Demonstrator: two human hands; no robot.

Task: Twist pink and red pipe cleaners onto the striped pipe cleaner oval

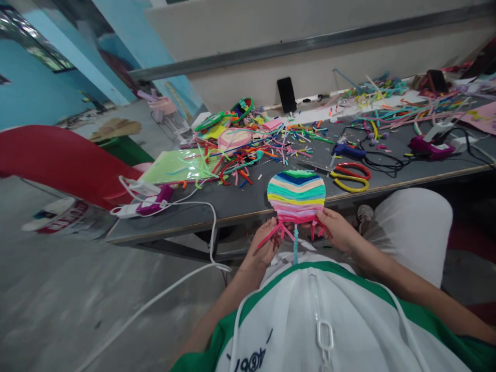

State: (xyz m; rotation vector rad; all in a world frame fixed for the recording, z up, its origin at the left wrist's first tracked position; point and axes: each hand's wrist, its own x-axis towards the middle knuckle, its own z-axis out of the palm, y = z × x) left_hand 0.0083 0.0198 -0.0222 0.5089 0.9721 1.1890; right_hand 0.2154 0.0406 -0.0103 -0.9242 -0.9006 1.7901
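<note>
A round pipe cleaner craft [296, 196], striped in green, navy, cream, teal, yellow, lilac and pink, is held at the table's front edge. Pink strands and one teal strand hang from its lower side. My left hand [267, 240] is closed on the lower left, with pink strands between its fingers. At the lower right edge, my right hand [336, 228] pinches the same craft. Just beyond it on the table lie scissors [351, 175] with red and yellow handles. A blue glue gun [349, 150] rests behind the scissors.
Cut pipe cleaners [287, 142] cover much of the grey table [186, 212]. A black phone [287, 94] leans against the wall. Purple-and-white power adapters [155, 201] sit at left, their white cable [166, 297] running to the floor. A red chair [65, 160] stands at left.
</note>
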